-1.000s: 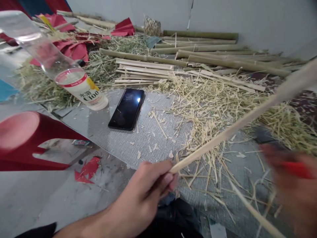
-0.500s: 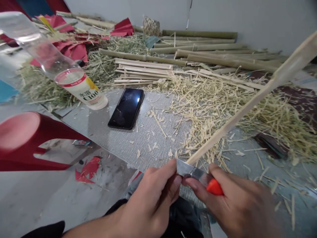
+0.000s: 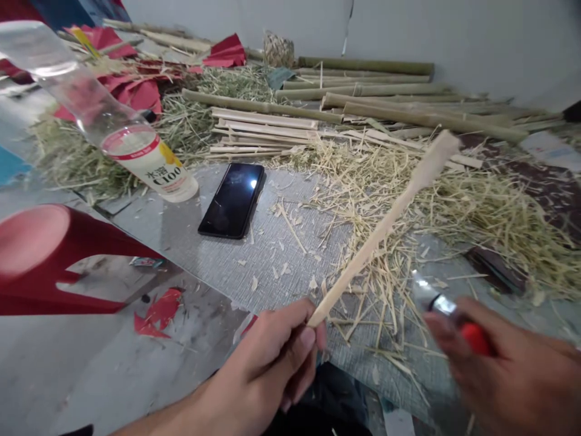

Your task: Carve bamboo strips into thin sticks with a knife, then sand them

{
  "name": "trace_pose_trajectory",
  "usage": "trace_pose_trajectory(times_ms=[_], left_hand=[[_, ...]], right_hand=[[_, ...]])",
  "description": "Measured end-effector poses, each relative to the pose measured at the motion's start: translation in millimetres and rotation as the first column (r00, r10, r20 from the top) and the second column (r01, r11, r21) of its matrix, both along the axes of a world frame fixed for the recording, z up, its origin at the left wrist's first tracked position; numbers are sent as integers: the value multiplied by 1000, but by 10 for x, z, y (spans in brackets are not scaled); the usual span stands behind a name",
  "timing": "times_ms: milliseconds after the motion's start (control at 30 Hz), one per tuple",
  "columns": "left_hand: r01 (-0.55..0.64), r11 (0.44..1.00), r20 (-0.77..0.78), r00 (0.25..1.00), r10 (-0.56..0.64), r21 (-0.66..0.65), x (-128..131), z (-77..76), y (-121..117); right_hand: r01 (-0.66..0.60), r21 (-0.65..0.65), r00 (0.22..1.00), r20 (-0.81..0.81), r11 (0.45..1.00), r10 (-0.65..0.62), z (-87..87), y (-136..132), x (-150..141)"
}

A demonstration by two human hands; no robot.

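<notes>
My left hand is closed around the lower end of a pale bamboo strip. The strip slants up and to the right, its wider end over the straw. In my right hand is a knife with a red handle and a short metal blade. That hand is partly blurred, with its fingers wrapped round the handle. The blade points up and left, apart from the strip. Beneath both hands lies the grey textured table, dotted with small shavings.
A black phone lies by a clear plastic bottle. Yellowish straw shavings cover the right side, near a dark wallet-like object. Bamboo poles line the back wall. A red stool stands at left on the floor.
My right hand and the knife have moved right, off the strip and away from my left hand. The bamboo strip's far end has come lower and nearer.
</notes>
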State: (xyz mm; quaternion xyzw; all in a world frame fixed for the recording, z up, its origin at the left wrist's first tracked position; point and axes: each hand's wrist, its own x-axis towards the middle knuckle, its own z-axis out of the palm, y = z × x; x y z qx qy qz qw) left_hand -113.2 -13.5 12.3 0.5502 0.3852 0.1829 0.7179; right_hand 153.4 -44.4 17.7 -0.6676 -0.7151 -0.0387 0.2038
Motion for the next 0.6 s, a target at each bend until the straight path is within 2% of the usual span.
trace_pose_trajectory(times_ms=[67,133,233,367,500,600], left_hand=[[8,996,95,995,0,-87,38,-10,25],[-2,995,159,987,17,-97,75,-4,52],[-37,998,141,990,30,49,101,23,77],[-2,964,11,1000,-1,265,108,34,55],[-19,917,-59,997,46,397,133,16,22],[-21,891,-109,991,79,454,127,15,21]], right_hand=[[-93,6,996,-4,996,93,-23,-32,-191],[-163,-5,986,-36,987,163,-38,-29,-362],[-201,-9,978,-65,979,200,-37,12,-509],[-192,9,981,-21,981,192,-10,59,-563],[-192,42,980,65,981,189,23,71,-544],[-141,95,973,197,985,121,26,52,-443]])
